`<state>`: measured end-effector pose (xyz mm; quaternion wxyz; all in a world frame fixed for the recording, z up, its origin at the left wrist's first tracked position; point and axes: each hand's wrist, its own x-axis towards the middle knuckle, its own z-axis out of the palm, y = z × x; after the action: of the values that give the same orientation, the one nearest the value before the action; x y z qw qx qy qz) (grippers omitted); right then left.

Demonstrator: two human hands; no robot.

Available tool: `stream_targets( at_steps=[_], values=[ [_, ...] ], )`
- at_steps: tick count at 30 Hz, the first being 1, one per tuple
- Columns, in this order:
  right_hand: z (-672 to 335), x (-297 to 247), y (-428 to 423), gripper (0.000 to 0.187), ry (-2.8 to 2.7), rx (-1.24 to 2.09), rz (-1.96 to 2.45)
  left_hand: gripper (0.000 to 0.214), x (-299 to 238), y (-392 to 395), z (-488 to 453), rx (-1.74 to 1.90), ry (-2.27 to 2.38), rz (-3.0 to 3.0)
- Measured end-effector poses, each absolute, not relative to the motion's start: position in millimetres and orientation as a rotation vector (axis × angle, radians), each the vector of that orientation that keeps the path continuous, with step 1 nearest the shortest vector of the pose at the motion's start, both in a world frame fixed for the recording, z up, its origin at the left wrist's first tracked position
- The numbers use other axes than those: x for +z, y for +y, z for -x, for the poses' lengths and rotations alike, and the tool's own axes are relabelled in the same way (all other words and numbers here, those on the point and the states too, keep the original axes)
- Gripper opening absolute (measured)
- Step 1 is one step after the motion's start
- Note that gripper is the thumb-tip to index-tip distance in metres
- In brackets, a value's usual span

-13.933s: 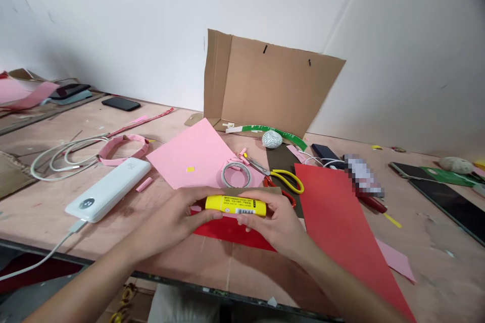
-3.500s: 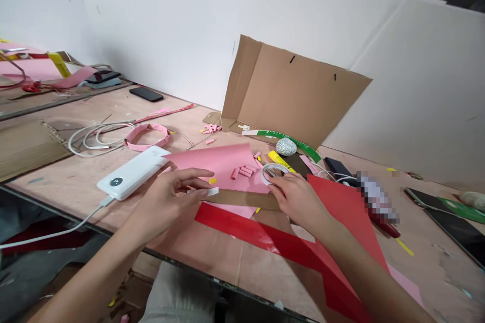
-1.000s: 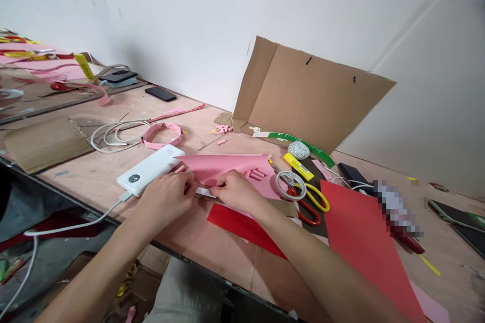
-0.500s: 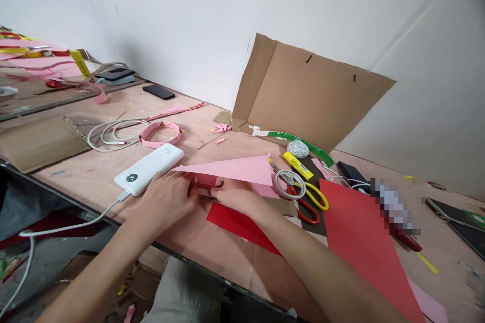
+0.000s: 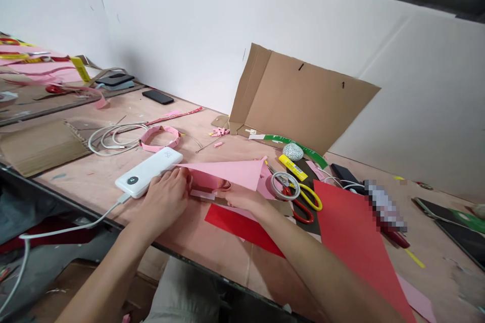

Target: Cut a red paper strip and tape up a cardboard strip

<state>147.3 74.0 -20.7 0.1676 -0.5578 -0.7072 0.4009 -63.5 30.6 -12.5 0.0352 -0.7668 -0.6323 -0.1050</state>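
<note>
My left hand [image 5: 164,197] lies on the desk [image 5: 76,184] with its fingers together, pressing down on the left end of the pink paper [image 5: 227,171], and its side sits just beside the white power bank [image 5: 147,174]. My right hand [image 5: 242,199] comes in from the other side, its fingers [image 5: 227,193] curled over the near edge of the same sheet, close to my left hand. I can't tell whether either hand is actually pinching the paper or only pressing on it.

The pink paper is folded into a long, pointed shape that lies between my hands and runs toward the tape. A small white strip [image 5: 202,194] lies against its near edge, just beside my left fingers. Under my right wrist, a red card [image 5: 238,229] lies flat on the desk, with a larger red card [image 5: 356,250] to its right.

Past the paper's tip, a roll of tape [image 5: 285,185] rests on the scissors [image 5: 297,202], which have red and yellow handles. Beyond them lie a yellow glue stick [image 5: 292,167], a foil ball [image 5: 292,151] and a curved green strip [image 5: 291,144], in front of a propped-up cardboard sheet [image 5: 303,101]. To the left, a pink paper band [image 5: 161,137] sits beside a coiled white cable [image 5: 113,140], and a black phone [image 5: 158,97] lies farther back.
</note>
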Motion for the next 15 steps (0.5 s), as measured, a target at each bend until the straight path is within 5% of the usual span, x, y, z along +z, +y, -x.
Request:
stream_targets(
  at_steps=[10,15],
  values=[
    [-154,4,61,0.010,-2.055,1.079,1.408,0.020,-6,22,55,-0.416,-1.918,2.359],
    [-239,21,52,0.015,-1.989,0.689,1.535,0.018,-6,26,56,-0.570,-1.972,2.381]
  ],
)
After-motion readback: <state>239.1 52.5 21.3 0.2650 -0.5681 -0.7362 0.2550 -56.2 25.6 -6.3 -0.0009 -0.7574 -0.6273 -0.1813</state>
